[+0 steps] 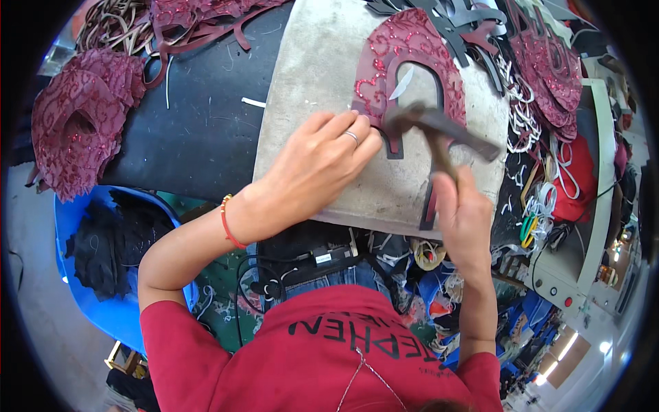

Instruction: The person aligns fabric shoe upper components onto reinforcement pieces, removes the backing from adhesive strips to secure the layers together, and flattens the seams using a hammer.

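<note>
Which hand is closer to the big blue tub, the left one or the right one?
Left. The left hand is above and right of the blue tub in the picture, at the sparkly burgundy piece; the right hand is farther right, gripping the hammer.

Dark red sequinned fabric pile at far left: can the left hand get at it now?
Probably yes: the flat black tabletop between the left hand and that dark red sequinned fabric pile leaves the way free, though the fingers are at the edge of an arched red sequinned piece.
</note>
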Tool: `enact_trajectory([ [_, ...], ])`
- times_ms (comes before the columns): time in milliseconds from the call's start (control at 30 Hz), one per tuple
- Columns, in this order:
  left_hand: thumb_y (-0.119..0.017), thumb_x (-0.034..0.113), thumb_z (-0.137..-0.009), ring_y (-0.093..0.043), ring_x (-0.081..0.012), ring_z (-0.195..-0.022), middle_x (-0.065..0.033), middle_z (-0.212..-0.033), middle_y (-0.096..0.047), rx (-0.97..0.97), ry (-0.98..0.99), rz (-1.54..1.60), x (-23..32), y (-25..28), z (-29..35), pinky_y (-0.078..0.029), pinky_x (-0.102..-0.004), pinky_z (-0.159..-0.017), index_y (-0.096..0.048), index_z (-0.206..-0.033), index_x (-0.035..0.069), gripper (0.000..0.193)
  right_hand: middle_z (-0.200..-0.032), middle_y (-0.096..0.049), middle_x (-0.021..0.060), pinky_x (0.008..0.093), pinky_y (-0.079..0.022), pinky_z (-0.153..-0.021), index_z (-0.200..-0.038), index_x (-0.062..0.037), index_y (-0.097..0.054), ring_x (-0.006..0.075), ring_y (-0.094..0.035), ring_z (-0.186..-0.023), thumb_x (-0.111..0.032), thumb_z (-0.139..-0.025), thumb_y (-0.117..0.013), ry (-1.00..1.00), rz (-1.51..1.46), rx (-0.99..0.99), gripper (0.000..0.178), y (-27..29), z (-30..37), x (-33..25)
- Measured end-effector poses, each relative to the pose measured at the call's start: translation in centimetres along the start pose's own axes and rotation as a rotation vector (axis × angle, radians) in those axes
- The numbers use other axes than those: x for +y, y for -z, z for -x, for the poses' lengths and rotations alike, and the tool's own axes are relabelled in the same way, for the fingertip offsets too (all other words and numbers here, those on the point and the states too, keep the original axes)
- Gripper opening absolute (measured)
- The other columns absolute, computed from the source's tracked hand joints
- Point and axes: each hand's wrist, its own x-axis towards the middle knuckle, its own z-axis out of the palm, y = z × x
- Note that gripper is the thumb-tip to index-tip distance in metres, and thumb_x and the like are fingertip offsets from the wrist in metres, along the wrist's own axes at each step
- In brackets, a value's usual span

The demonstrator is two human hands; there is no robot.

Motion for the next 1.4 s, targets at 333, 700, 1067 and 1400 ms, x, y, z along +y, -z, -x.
enact_trajectory([
  [333, -0.052, 0.010, -0.079, -0.057, -0.0241, -0.110, -0.0113, -0.117, -0.060, 0.096, -0.021, -0.031, -0.4, -0.2, -0.2, -0.044, -0.0347, -0.090, -0.055, -0.103, 0.002, 0.025, -0.061, -0.055, 0.0213, 0.0457, -0.042, -0.051, -0.092, -0.0003, -0.050, 0.0424, -0.058, -0.059, -0.029, -0.098, -0.051, -0.239, -0.292, 0.072, 0.029, 0.8, -3.9, -1.6],
  [700, -0.052, 0.009, -0.077, -0.055, -0.0214, -0.090, -0.0059, -0.096, -0.055, 0.077, -0.004, -0.058, 0.2, -0.4, -1.5, -0.042, -0.0335, -0.080, -0.058, -0.120, 0.000, 0.044, -0.058, -0.056, 0.0171, 0.0400, -0.043, -0.050, -0.092, 0.0007, -0.053, 0.0308, -0.060, -0.053, -0.036, -0.099, -0.048, -0.096, -0.062, 0.003, 0.037, 0.8, -8.8, 2.0],
  [1067, -0.053, 0.006, -0.076, -0.053, -0.0225, -0.088, -0.0065, -0.095, -0.055, -0.020, 0.000, -0.097, 0.3, 0.0, -1.9, -0.042, -0.0339, -0.077, -0.058, -0.121, 0.001, 0.046, -0.064, -0.056, 0.0255, 0.0441, -0.043, -0.056, -0.091, 0.0031, -0.050, 0.0455, -0.056, -0.063, -0.033, -0.098, -0.049, -0.381, -0.300, 0.120, 0.037, 4.0, -5.2, 1.8],
  [1400, -0.057, 0.002, -0.075, -0.054, -0.0237, -0.087, -0.0080, -0.094, -0.056, 0.012, -0.029, -0.165, 1.5, 0.2, -2.1, -0.043, -0.0351, -0.075, -0.057, -0.122, 0.000, 0.047, -0.057, -0.053, 0.0184, 0.0385, -0.041, -0.047, -0.092, -0.0002, -0.048, 0.0326, -0.057, -0.049, -0.028, -0.098, -0.052, -0.250, -0.235, 0.122, 0.028, 2.3, 0.9, 4.8],
])
